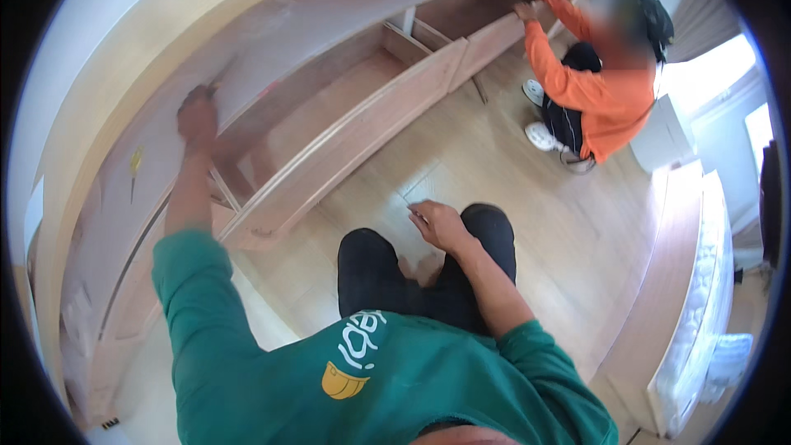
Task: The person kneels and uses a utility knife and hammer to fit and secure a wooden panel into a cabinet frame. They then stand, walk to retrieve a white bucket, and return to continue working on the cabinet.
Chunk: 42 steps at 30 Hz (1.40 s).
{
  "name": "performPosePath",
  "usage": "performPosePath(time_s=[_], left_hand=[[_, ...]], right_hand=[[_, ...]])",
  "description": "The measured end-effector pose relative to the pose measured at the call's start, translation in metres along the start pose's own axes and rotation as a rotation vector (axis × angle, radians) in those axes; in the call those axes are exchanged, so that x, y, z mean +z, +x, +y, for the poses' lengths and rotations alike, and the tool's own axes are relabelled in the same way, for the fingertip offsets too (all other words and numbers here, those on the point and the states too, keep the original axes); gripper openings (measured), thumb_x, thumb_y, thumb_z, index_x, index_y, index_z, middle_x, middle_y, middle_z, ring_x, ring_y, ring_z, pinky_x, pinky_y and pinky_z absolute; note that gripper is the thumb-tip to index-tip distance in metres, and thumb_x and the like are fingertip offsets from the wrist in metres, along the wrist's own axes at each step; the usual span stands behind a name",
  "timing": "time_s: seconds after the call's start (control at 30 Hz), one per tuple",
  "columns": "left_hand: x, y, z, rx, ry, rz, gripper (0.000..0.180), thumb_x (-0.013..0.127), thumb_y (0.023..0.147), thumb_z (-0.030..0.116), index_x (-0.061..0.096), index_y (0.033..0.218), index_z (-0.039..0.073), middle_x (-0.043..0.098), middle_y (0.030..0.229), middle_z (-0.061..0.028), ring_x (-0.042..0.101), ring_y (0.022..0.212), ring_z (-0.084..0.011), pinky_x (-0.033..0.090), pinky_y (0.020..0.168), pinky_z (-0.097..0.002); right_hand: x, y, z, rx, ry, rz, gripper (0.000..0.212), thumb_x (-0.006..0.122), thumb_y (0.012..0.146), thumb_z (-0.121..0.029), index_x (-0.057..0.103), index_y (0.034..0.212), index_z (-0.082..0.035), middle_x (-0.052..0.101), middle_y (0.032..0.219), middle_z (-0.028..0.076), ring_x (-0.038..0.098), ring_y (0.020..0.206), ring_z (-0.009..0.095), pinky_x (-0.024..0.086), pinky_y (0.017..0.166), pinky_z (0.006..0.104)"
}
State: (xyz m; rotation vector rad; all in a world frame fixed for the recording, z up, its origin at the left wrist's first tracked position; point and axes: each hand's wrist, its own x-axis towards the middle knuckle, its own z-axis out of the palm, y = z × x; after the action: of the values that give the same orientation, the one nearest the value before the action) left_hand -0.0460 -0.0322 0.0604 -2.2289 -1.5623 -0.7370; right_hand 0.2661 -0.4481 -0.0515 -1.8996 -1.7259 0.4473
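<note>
My left hand (198, 118) reaches out over the dusty pale panel (272, 21) behind a long wooden frame with open compartments (346, 136). Its fingers are closed round a thin, dark tool (218, 81), too blurred for its kind to show. My right hand (443, 227) hovers by my right knee, with its fingers curled together. Whether something small is pinched in them is hidden. A screwdriver with a yellow handle (136, 158) lies on the panel, left of my left hand.
A person in an orange top (618, 91) squats at the frame's far right end, both hands on it. A curved wooden edge (91, 107) arches along the left and top. On the right, a wooden board (659, 280) stands beside plastic-wrapped material (700, 297). The floor (560, 222) is wood-toned.
</note>
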Motion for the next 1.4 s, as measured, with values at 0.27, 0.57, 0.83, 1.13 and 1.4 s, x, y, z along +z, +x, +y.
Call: performPosePath(time_s=[0.27, 0.57, 0.83, 1.13, 1.4], left_hand=[[-0.008, -0.018, -0.027, -0.030, 0.046, -0.040, 0.026, 0.059, 0.091, 0.024, 0.060, 0.106, 0.004, 0.066, 0.095, -0.0164, 0.065, 0.092, -0.0351, 0.053, 0.077, -0.0459], [-0.014, -0.017, -0.027, -0.117, -0.061, -0.057, 0.024, 0.056, 0.090, 0.024, 0.062, 0.105, 0.008, 0.066, 0.104, -0.0162, 0.064, 0.096, -0.0356, 0.051, 0.084, -0.0483], [-0.020, -0.020, -0.042, -0.144, -0.023, 0.006, 0.019, 0.055, 0.089, 0.017, 0.061, 0.103, 0.005, 0.066, 0.098, -0.0155, 0.064, 0.093, -0.0333, 0.051, 0.082, -0.0458], [-0.051, -0.036, 0.000, -0.066, -0.080, 0.089, 0.021, 0.060, 0.085, 0.012, 0.066, 0.103, 0.006, 0.067, 0.099, -0.0163, 0.065, 0.091, -0.0345, 0.052, 0.079, -0.0452], [-0.134, -0.167, 0.118, -0.210, -0.470, -0.044, 0.034, 0.062, 0.091, 0.020, 0.058, 0.120, 0.003, 0.066, 0.108, -0.0205, 0.064, 0.099, -0.0367, 0.049, 0.082, -0.0410]], right_hand=[[0.010, 0.023, 0.005, 0.036, 0.005, -0.068, 0.024, 0.058, 0.089, -0.018, 0.067, 0.102, 0.001, 0.068, 0.096, 0.020, 0.065, 0.087, 0.037, 0.052, 0.078, 0.0432], [-0.012, 0.051, -0.075, -0.158, 0.171, 0.099, 0.022, 0.063, 0.088, -0.008, 0.064, 0.108, 0.001, 0.066, 0.102, 0.019, 0.066, 0.088, 0.034, 0.053, 0.078, 0.0385], [-0.014, 0.011, -0.100, -0.290, 0.197, 0.165, 0.021, 0.064, 0.085, -0.001, 0.064, 0.105, 0.002, 0.066, 0.100, 0.021, 0.065, 0.093, 0.035, 0.052, 0.082, 0.0379], [0.004, 0.002, -0.079, -0.197, 0.445, 0.062, 0.023, 0.061, 0.091, -0.013, 0.065, 0.107, 0.002, 0.067, 0.099, 0.019, 0.066, 0.090, 0.033, 0.052, 0.081, 0.0361], [-0.013, 0.051, -0.137, -0.024, 1.030, -0.074, 0.047, 0.062, 0.094, -0.022, 0.048, 0.132, 0.001, 0.061, 0.118, 0.016, 0.060, 0.107, 0.021, 0.047, 0.094, 0.0346]])
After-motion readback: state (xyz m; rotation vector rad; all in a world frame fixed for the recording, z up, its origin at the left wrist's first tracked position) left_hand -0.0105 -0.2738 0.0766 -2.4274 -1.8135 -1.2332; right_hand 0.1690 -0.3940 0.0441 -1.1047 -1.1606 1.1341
